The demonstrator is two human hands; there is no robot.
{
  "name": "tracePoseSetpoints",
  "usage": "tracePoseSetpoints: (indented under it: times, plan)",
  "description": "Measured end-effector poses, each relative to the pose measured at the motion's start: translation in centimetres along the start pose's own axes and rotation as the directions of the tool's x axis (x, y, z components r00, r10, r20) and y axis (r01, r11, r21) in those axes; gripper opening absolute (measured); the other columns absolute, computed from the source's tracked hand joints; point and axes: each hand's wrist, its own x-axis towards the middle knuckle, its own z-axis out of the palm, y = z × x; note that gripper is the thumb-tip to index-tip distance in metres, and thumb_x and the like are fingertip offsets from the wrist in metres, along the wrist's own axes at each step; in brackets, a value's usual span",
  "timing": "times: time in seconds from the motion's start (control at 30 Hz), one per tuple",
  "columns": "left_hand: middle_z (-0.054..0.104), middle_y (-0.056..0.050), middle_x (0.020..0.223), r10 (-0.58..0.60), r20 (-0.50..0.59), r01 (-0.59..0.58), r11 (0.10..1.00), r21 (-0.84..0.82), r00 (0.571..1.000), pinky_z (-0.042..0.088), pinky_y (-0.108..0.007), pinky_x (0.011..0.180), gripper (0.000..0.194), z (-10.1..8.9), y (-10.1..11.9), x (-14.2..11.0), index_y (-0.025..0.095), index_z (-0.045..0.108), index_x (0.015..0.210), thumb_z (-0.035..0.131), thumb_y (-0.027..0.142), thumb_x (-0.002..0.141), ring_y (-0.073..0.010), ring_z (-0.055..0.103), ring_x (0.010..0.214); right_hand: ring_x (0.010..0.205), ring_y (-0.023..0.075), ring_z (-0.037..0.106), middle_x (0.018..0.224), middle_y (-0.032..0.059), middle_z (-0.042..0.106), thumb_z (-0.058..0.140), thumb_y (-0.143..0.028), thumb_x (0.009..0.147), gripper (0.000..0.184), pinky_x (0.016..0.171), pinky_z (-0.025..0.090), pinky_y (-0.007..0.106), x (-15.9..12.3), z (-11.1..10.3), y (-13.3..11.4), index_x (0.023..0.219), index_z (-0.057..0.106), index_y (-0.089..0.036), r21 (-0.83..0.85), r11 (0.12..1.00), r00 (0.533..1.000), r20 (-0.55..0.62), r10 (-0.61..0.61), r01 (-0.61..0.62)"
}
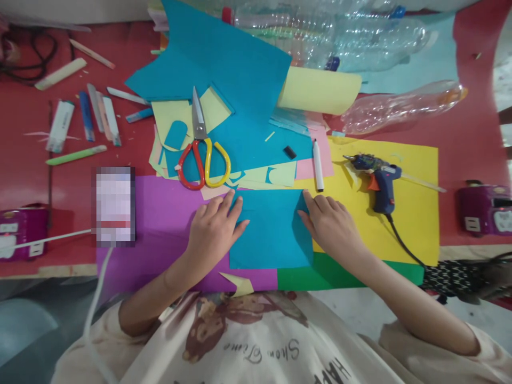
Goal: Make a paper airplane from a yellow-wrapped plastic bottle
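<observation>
A blue rectangle of craft paper (272, 229) lies flat in front of me, over purple, yellow and green sheets. My left hand (214, 221) rests on its left edge, fingers stretched out. On its upper right corner lies my right hand (330, 216), also with fingers extended. Just above my left hand are scissors (202, 141) with one red and one yellow handle, blades pointing away. A white marker (318, 165) lies uncapped above my right hand, and its black cap (290, 152) is nearby. Farther right sits a blue glue gun (378, 178) with a glue stick in it.
Clear plastic bottles (400, 109) lie at the back right, beside a rolled pale-yellow sheet (320, 90). Several markers (60, 126) are scattered at the left, near a phone (115, 205) with a white cable. Purple boxes (486, 208) stand at both sides. Paper scraps (276, 175) lie around the scissors.
</observation>
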Motion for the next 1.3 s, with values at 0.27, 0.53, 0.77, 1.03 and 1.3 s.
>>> tracePoseSetpoints:
  times: [0.27,0.53,0.77,1.03,1.3]
  plan:
    - [0.059,-0.014,0.141,0.064,0.136,-0.049,0.992,-0.114,0.989,0.051,-0.04,0.083,0.039,0.5,2.2,2.0,0.013,0.063,0.128,0.045,0.033,0.099,-0.0294,0.06,0.112,0.071,0.0218,0.06,0.076,0.0114,0.069,0.039,-0.023,0.099,0.044,0.066,0.039,0.032,3.0,0.0,-3.3,0.131,0.061,-0.004,0.147,0.985,0.992,0.075,-0.102,0.09]
    - [0.062,-0.01,0.138,0.068,0.039,-0.066,0.996,-0.056,0.997,0.049,-0.039,0.074,0.034,0.9,0.0,0.5,0.014,0.067,0.115,0.041,0.032,0.101,-0.0269,0.062,0.107,0.044,0.0165,0.055,0.046,0.0059,0.064,0.04,-0.025,0.097,0.046,0.054,0.027,0.03,3.0,-1.6,-1.9,0.133,0.061,-0.007,0.018,0.999,0.971,0.235,-0.036,0.033]
    - [0.067,-0.01,0.132,0.009,0.014,-0.007,0.996,-0.092,1.0,0.05,-0.038,0.072,0.032,0.8,-1.7,-1.2,0.016,0.065,0.115,0.044,0.035,0.1,-0.0263,0.063,0.104,0.045,0.0178,0.055,0.043,0.0044,0.059,0.049,-0.049,0.096,0.055,0.052,0.021,0.028,1.6,-2.0,1.0,0.127,0.064,-0.005,-0.065,0.998,0.968,0.249,0.011,0.006]
    - [0.072,-0.011,0.121,0.006,-0.017,-0.008,0.995,-0.101,1.0,0.051,-0.039,0.075,0.025,0.6,-1.5,-0.2,0.016,0.066,0.105,0.047,0.031,0.099,-0.0269,0.063,0.106,0.047,0.016,0.052,0.045,0.0028,0.057,0.047,-0.047,0.097,0.045,0.051,0.022,0.028,2.7,-0.6,3.0,0.108,0.071,-0.01,-0.027,0.983,0.977,0.119,-0.178,0.182]
    - [0.072,-0.018,0.112,0.03,0.041,-0.027,0.996,-0.08,0.999,0.051,-0.042,0.08,0.044,0.4,-1.6,1.0,0.009,0.059,0.127,0.047,0.04,0.098,-0.0311,0.062,0.107,0.041,0.0111,0.041,0.046,-0.0001,0.053,0.037,-0.016,0.099,0.038,0.048,0.023,0.029,4.4,0.1,4.0,0.078,0.068,-0.013,-0.023,0.906,0.906,-0.01,-0.422,0.422]
